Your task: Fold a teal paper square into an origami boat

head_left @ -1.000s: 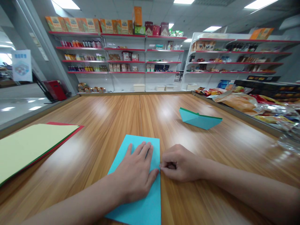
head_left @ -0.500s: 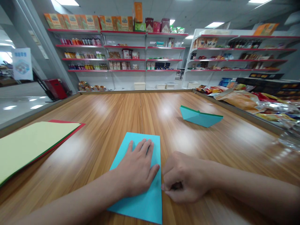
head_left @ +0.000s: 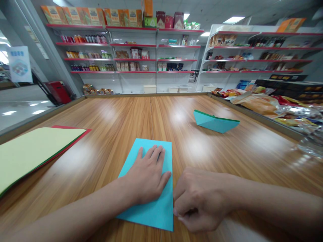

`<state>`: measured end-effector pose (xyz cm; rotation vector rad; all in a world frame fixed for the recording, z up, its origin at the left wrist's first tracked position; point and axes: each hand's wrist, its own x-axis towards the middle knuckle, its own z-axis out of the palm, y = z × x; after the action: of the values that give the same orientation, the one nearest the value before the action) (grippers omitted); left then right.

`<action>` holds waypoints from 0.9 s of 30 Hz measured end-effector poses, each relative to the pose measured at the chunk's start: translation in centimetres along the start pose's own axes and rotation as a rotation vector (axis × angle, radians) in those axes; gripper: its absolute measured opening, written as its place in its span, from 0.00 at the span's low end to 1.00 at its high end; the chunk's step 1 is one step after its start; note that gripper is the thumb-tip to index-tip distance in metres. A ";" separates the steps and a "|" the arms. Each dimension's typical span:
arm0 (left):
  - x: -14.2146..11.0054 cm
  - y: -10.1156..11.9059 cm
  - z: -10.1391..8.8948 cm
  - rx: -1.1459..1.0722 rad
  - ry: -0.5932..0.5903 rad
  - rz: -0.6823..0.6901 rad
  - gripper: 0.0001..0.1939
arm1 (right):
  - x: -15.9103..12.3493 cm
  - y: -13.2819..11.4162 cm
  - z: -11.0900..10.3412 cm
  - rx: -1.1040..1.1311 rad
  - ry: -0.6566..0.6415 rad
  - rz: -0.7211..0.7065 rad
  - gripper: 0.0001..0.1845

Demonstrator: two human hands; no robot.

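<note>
A light blue sheet of paper point(head_left: 158, 215), apparently folded, lies flat on the wooden table in front of me. My left hand point(head_left: 148, 176) rests palm down on it with the fingers spread. My right hand point(head_left: 198, 200) is curled closed beside the sheet's right edge, thumb and fingertips right at that edge. I see no paper between those fingers. Farther off to the right stands a folded paper boat point(head_left: 217, 123), blue with a green rim.
A stack of coloured paper point(head_left: 42, 146), pale yellow on top with green and red beneath, lies at the left. Packaged snacks point(head_left: 262, 104) are heaped beyond the table's right rim. Stocked shelves point(head_left: 133, 45) stand behind the table.
My right hand has slid a little toward me along the sheet's right edge, still curled. My left hand stays spread on the paper. The camera view has tilted slightly.
</note>
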<state>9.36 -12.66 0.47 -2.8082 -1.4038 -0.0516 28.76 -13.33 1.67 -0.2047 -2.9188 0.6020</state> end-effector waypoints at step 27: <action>-0.1 0.2 0.1 -0.004 -0.020 -0.011 0.33 | 0.2 -0.5 0.8 0.003 0.023 -0.055 0.11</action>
<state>9.43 -12.87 0.40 -2.8122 -1.4241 -0.0270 28.34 -14.06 1.22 -0.1292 -2.8906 0.5913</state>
